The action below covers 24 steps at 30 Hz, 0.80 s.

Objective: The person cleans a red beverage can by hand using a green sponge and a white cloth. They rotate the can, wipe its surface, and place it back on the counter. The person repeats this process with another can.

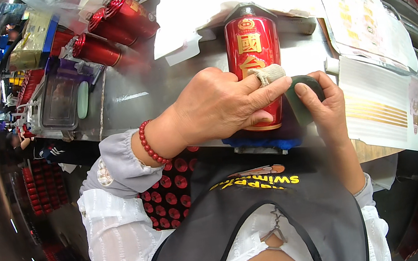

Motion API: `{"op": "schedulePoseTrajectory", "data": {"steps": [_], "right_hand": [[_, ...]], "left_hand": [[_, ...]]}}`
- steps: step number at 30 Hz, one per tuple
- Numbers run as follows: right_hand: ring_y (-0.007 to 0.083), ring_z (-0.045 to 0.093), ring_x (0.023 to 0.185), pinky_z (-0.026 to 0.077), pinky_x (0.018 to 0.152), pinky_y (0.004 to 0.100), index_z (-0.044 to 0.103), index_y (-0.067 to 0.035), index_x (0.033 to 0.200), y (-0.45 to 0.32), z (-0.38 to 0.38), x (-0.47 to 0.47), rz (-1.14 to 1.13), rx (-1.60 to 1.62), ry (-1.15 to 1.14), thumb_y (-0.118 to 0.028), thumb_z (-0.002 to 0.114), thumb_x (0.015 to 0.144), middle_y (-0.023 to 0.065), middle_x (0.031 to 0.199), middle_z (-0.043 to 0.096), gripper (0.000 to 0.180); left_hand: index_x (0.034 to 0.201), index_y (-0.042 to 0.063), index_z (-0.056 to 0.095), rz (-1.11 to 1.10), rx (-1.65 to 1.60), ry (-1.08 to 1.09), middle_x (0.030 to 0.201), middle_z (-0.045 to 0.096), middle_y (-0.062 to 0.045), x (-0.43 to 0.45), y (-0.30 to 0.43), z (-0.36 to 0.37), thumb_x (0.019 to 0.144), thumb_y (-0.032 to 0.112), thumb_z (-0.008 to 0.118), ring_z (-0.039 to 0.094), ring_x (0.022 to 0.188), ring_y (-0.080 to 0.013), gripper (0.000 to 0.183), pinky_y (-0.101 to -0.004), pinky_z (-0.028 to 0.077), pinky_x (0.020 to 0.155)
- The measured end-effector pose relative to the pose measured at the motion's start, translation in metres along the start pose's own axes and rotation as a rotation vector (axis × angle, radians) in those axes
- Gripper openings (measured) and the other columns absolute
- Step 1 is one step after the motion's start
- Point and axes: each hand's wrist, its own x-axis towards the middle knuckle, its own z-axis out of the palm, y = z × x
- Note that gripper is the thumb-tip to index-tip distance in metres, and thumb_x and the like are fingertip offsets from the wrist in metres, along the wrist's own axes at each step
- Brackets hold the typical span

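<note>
A glossy red bottle with gold characters lies or stands on the metal table before me; its exact tilt is hard to tell. Across its lower half reaches my left hand, which wears a pale knitted finger cover on one finger. The fingertips of that hand come up to a dark green, flat pad-like piece right of the bottle. My right hand grips this piece between thumb and fingers. Under the bottle's lower end is a dark blue cloth.
More red bottles stand at the upper left. Left of me are a clear plastic tray and a pale green oval object. White paper lies behind the bottle; sheets with gold strips lie on the right.
</note>
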Motion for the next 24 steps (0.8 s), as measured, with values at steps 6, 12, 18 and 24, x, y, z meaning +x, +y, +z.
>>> {"op": "schedulePoseTrajectory", "data": {"steps": [6, 12, 18, 24], "right_hand": [[0.0031, 0.056, 0.072, 0.047, 0.063, 0.0196, 0.064, -0.002, 0.097, 0.002, 0.001, 0.0, 0.021, 0.044, -0.024, -0.018, 0.071, 0.098, -0.0025, 0.08, 0.064, 0.018], [0.0032, 0.056, 0.073, 0.047, 0.063, 0.0197, 0.063, -0.002, 0.097, 0.003, 0.003, 0.0, 0.043, 0.028, -0.002, -0.018, 0.071, 0.098, -0.0022, 0.081, 0.065, 0.018], [0.0033, 0.056, 0.074, 0.048, 0.065, 0.02, 0.063, -0.002, 0.098, 0.004, 0.003, -0.002, 0.065, 0.075, -0.002, -0.019, 0.071, 0.099, -0.0016, 0.083, 0.066, 0.019], [0.0035, 0.056, 0.074, 0.048, 0.065, 0.0203, 0.063, -0.002, 0.099, 0.003, 0.004, -0.002, 0.056, 0.064, -0.002, -0.019, 0.07, 0.1, -0.0013, 0.083, 0.066, 0.018]], "left_hand": [[0.147, 0.021, 0.056, 0.01, -0.064, 0.06, 0.1, 0.073, -0.003, -0.016, -0.003, 0.01, 0.086, 0.046, 0.071, 0.062, 0.056, -0.0192, 0.068, -0.0334, 0.05, 0.052], [0.147, 0.022, 0.058, -0.034, -0.228, 0.184, 0.114, 0.074, -0.007, -0.041, 0.004, 0.029, 0.088, 0.046, 0.069, 0.061, 0.056, -0.023, 0.065, -0.0345, 0.051, 0.054], [0.148, 0.023, 0.056, -0.071, -0.124, 0.183, 0.123, 0.073, -0.006, -0.023, -0.007, 0.023, 0.087, 0.045, 0.068, 0.062, 0.055, -0.0234, 0.066, -0.0346, 0.053, 0.053], [0.145, 0.024, 0.058, -0.049, -0.15, 0.22, 0.098, 0.074, -0.006, -0.011, -0.025, 0.025, 0.089, 0.044, 0.067, 0.063, 0.057, -0.0245, 0.061, -0.0357, 0.054, 0.054]]}}
